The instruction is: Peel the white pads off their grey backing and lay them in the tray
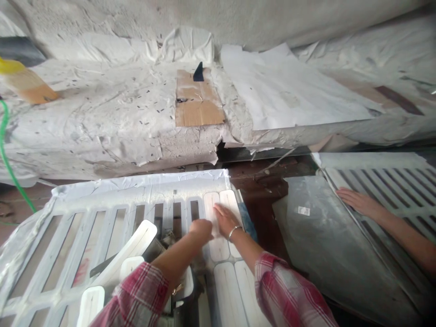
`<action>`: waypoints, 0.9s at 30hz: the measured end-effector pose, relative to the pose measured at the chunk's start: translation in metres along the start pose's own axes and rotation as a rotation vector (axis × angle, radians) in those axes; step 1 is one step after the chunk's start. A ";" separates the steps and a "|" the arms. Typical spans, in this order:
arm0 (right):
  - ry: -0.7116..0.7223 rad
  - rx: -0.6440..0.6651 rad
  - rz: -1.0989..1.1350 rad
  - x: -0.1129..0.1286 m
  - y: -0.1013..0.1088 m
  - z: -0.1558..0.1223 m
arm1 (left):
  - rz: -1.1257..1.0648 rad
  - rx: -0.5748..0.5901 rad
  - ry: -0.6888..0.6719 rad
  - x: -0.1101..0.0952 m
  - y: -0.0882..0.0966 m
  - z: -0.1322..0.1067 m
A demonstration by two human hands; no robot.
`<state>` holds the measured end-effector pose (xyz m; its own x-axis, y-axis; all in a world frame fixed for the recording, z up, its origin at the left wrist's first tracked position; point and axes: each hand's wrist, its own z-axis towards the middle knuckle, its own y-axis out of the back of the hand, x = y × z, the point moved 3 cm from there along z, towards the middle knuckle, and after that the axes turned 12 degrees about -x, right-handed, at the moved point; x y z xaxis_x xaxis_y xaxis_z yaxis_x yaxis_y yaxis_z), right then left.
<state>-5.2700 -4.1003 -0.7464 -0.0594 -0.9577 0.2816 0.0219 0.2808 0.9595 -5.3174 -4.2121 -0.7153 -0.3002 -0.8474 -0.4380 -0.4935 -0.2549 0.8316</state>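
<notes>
My right hand, a bangle at its wrist, lies with fingers stretched out over two long white round-ended panels side by side at the right end of a slotted white rack. Just left of it, my left hand is curled closed by the left panel's edge. What its fingers hold, if anything, is hidden. Two more long white panels fill the slots nearer me. Loose white strips lie tilted on a dark pile under my left forearm.
Another person's hand rests on a second slotted rack at right. Between the racks is a grey sheet with a small label. Behind, a draped ledge holds cardboard and a yellow-orange container. A green hose hangs left.
</notes>
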 end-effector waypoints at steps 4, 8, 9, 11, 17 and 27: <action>0.038 -0.088 -0.025 0.005 -0.012 -0.018 | 0.145 -0.217 -0.163 -0.010 0.033 0.047; 0.053 -0.102 -0.026 0.003 -0.013 -0.019 | 0.266 -0.283 -0.288 -0.019 0.032 0.070; 0.062 -0.107 -0.026 0.002 -0.012 -0.018 | 0.290 -0.278 -0.342 -0.020 0.027 0.071; 0.078 -0.114 -0.029 0.001 -0.009 -0.017 | 0.335 -0.248 -0.491 -0.021 0.017 0.069; 0.085 -0.093 -0.051 0.000 -0.006 -0.029 | 0.414 -0.161 -0.712 -0.013 0.004 0.062; 0.165 -0.046 -0.121 -0.013 -0.002 -0.093 | 0.730 0.071 -0.646 -0.011 0.009 0.057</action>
<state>-5.1763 -4.0945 -0.7523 0.1000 -0.9827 0.1558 0.0700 0.1632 0.9841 -5.3654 -4.1781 -0.7223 -0.9305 -0.3620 0.0560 -0.0503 0.2778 0.9593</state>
